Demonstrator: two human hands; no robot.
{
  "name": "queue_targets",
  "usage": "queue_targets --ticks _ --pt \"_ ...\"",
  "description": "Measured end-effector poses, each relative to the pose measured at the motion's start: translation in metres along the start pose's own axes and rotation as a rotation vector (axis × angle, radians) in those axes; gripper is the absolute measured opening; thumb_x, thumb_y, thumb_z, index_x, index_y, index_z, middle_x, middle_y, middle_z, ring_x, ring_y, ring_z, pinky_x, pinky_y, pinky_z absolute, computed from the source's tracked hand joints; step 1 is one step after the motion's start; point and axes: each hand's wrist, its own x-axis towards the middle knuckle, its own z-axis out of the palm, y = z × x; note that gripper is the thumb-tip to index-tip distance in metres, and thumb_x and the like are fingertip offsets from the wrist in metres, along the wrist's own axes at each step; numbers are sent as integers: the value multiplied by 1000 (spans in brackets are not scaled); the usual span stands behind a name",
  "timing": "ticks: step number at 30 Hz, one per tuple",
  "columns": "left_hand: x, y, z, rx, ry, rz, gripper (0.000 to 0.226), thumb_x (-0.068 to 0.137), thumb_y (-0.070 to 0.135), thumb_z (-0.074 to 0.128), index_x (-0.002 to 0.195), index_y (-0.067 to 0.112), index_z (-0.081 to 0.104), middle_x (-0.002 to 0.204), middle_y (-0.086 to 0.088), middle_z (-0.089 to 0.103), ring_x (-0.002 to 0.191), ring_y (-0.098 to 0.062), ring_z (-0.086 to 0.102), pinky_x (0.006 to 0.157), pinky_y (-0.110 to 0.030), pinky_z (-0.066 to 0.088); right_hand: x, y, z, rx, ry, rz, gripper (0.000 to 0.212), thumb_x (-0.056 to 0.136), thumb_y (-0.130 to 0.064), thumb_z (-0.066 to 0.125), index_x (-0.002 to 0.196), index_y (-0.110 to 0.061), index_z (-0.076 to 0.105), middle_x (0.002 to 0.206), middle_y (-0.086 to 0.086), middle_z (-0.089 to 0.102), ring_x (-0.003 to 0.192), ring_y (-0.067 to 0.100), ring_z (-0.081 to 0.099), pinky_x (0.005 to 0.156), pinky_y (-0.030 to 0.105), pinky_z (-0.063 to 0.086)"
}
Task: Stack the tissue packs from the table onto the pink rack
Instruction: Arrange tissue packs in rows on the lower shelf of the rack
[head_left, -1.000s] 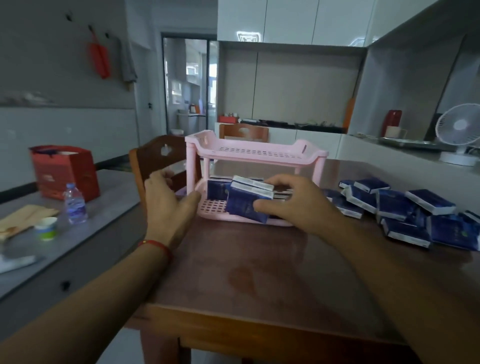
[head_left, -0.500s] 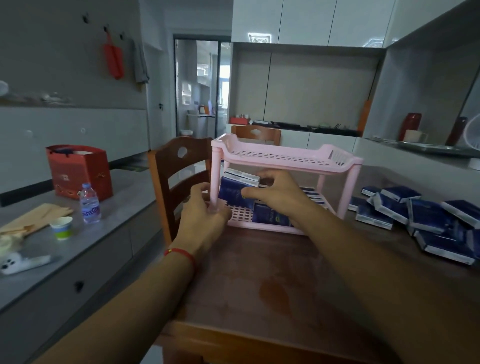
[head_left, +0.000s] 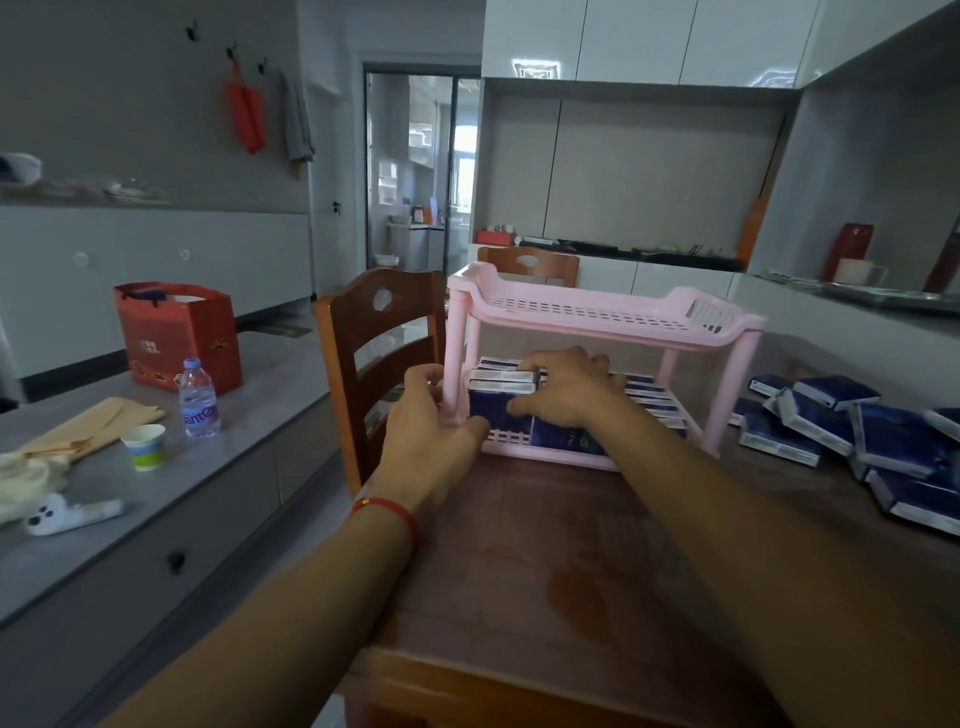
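One pink rack (head_left: 597, 317), two tiers. Loose tissue packs (head_left: 831, 426) at the tabletop's right edge: about eight. Left hand (head_left: 431, 421) wrapped around the front-left post; right hand (head_left: 566, 389) fingers curled, gripping a lower-tier pack (head_left: 501, 382).

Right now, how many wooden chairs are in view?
2: the near chair left of the pink rack, the far chair behind it. Others may be hidden.

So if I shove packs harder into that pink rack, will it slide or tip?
The pink rack looks like thin slotted plastic on slim legs, so probably light and apt to slide on the smooth table. The left hand grips its front leg, likely bracing it. The packs sit on the lower tier, so tipping seems unlikely.
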Motion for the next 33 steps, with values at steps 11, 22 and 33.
queue_targets --ticks 11,22,33 --pt "-1 0 0 0 -7 19 60 85 13 73 133 22 38 121 5 52 104 -12 55 68 -11 44 1 -4 14 -249 96 -84 82 71 -67 69 140 -32 43 143 9 43 132 34 38 105 55 31" --pt "1 -2 1 26 -2 22 61 85 15 74 133 21 37 123 3 52 107 -14 53 76 -16 45 5 -4 32 -351 194 -50 74 75 -63 69 138 -30 49 141 7 49 133 33 42 108 55 31" --pt "-3 2 2 7 21 2 56 86 14 73 128 24 37 133 -3 53 108 -16 52 90 -32 50 -8 21 22 -314 175 -83 82 77 -72 62 143 -29 42 146 6 47 135 31 41 112 58 30"
